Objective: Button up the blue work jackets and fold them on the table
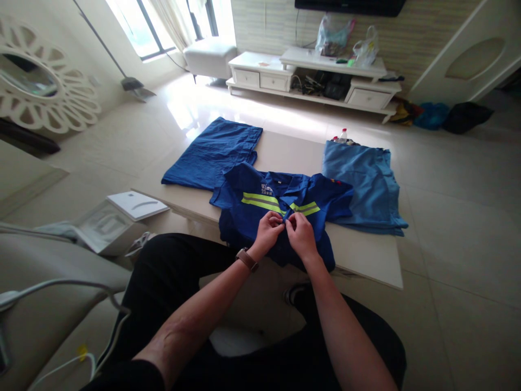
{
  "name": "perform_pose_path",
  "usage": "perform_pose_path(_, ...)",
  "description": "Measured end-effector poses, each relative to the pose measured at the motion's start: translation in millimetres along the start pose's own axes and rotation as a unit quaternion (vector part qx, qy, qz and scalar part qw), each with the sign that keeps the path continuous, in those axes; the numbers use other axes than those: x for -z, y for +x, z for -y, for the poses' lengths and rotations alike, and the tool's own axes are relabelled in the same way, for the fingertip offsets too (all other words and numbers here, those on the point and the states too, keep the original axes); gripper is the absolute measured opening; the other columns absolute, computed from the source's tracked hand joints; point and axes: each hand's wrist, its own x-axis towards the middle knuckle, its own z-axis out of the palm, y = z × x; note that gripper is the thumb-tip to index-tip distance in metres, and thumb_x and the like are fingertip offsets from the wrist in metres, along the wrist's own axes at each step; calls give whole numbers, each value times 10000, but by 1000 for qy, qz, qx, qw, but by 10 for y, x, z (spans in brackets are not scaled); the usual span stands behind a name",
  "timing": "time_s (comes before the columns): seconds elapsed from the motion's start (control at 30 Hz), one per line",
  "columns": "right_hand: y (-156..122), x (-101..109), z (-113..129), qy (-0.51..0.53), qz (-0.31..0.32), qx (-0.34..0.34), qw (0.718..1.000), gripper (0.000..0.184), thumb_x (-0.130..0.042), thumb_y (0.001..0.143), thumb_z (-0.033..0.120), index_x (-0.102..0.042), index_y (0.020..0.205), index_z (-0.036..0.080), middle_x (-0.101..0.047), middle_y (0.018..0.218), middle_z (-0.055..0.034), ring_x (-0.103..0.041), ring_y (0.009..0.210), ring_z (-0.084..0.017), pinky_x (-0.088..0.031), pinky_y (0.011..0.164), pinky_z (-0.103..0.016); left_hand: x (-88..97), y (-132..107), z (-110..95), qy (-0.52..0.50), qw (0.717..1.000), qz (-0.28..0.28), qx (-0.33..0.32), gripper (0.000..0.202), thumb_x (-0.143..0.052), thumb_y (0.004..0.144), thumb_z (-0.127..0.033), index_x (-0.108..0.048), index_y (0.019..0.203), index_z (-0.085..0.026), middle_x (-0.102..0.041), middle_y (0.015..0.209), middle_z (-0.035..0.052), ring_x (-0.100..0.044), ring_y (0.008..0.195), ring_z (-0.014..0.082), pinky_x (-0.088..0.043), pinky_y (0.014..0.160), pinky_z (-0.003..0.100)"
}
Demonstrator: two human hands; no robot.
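Observation:
A dark blue short-sleeved work shirt with yellow-green and grey reflective bands lies face up across the near edge of the low table, its lower part hanging over. At its front opening, just below the bands, my left hand pinches the left side of the cloth. My right hand pinches the other side, the fingertips of both hands almost touching. Whether a button is between the fingers is too small to tell.
Folded blue cloth lies at the table's left, and lighter blue trousers at its right. A bottle stands behind the trousers. An open white box sits left of the table. Farther back is a white TV cabinet.

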Motion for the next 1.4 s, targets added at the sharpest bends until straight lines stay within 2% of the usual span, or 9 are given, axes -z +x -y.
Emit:
perform_pose_path(0.13, -4, 11, 21, -12, 3, 0, 1000, 104, -523, 938, 230, -550, 837, 228, -586, 871, -44, -576, 818, -221, -477, 767, -344, 15, -40, 8, 13, 1000, 10, 4, 257, -762, 694, -192, -551, 842, -188, -639, 783, -22, -560, 647, 81, -402, 623, 202)
perform_pose_path(0.37, 14, 94, 52, -142, -26, 44, 989, 221, -538, 940, 171, -751, 997, 186, -639, 1156, -147, -541, 1123, -319, -490, 1016, -471, 35, -192, 28, 42, 998, 36, -7, 220, -723, 689, -132, -561, 830, -182, -629, 781, -23, -557, 659, 83, -408, 628, 201)
perform_pose_path(0.6, -16, 46, -27, -137, 18, -18, 990, 453, -430, 933, 74, -756, 1236, 163, -639, 1375, -151, -582, 1258, -302, -489, 1101, -440, 67, -334, 61, 74, 996, 45, -5, 211, -735, 718, -164, -562, 838, -185, -625, 796, -20, -548, 655, 86, -403, 606, 204)
perform_pose_path(0.73, 9, 100, -50, -136, 20, -38, 990, 533, -390, 873, 1, -774, 1202, 169, -615, 1412, -141, -590, 1296, -275, -489, 1114, -397, 49, -430, 67, 77, 996, 49, 7, 214, -738, 727, -183, -557, 840, -187, -627, 802, -16, -549, 652, 87, -403, 599, 206)
perform_pose_path(0.83, 27, 141, -63, -152, 26, -49, 987, 439, -431, 916, 62, -791, 1143, 168, -624, 1401, -137, -595, 1294, -284, -484, 1124, -402, 33, -504, 78, 83, 995, 61, 15, 208, -735, 739, -198, -560, 849, -186, -627, 818, -11, -553, 655, 88, -400, 596, 207)
perform_pose_path(0.97, 25, 140, -100, -148, 32, -50, 987, 387, -502, 956, 181, -734, 1265, 159, -659, 1343, -142, -622, 1240, -297, -504, 1101, -426, 30, -578, 77, 96, 993, 67, 19, 201, -731, 749, -205, -560, 854, -185, -631, 829, -5, -569, 683, 94, -412, 614, 208)
perform_pose_path(1.1, 22, 108, -191, -129, 7, -39, 991, 513, -455, 898, 102, -666, 1365, 135, -651, 1337, -173, -651, 1174, -298, -529, 1056, -439, 39, -647, 84, 112, 991, 72, 23, 183, -721, 758, -186, -564, 854, -184, -637, 828, -7, -567, 673, 93, -414, 612, 209)
perform_pose_path(1.3, 51, 56, -310, -78, -30, -32, 996, 557, -432, 775, 40, -717, 1245, 132, -702, 1227, -156, -655, 1145, -288, -524, 1054, -425, 104, -729, 182, 122, 988, 91, 31, 179, -708, 760, -150, -567, 861, -194, -635, 828, -15, -604, 732, 119, -453, 668, 233)
perform_pose_path(1.4, 58, 65, -309, -58, -45, -32, 997, 512, -443, 779, 61, -733, 1193, 142, -714, 1192, -149, -658, 1122, -283, -522, 1051, -424, 138, -709, 112, 223, 971, 87, 5, 158, -656, 765, -84, -581, 842, -201, -640, 828, -7, -613, 773, 148, -472, 723, 271)
